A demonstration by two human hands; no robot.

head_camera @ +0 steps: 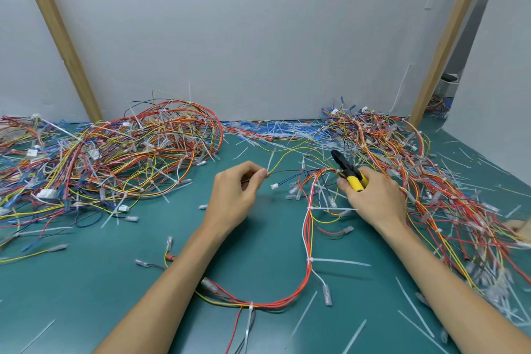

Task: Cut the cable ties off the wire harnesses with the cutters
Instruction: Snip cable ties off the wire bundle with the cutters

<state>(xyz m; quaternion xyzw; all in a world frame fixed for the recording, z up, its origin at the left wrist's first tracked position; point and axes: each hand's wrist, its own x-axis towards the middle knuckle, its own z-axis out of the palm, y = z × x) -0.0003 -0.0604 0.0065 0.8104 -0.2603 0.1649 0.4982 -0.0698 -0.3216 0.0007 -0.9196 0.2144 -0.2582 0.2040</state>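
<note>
Cutters (349,171) fill right hand (373,198) (fingers curled); left hand (238,195) pinches harness wires (287,173).

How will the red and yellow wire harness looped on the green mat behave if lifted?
Probably floppy: the red and yellow wire harness lies in a slack loop. Likely light: thin wires. Its white cable-tie tails may snag.

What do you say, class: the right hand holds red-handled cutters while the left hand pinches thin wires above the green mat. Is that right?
Not quite. The head view shows the cutters have yellow handles, not red. The right hand holds them while the left hand pinches thin wires above the green mat.
</note>
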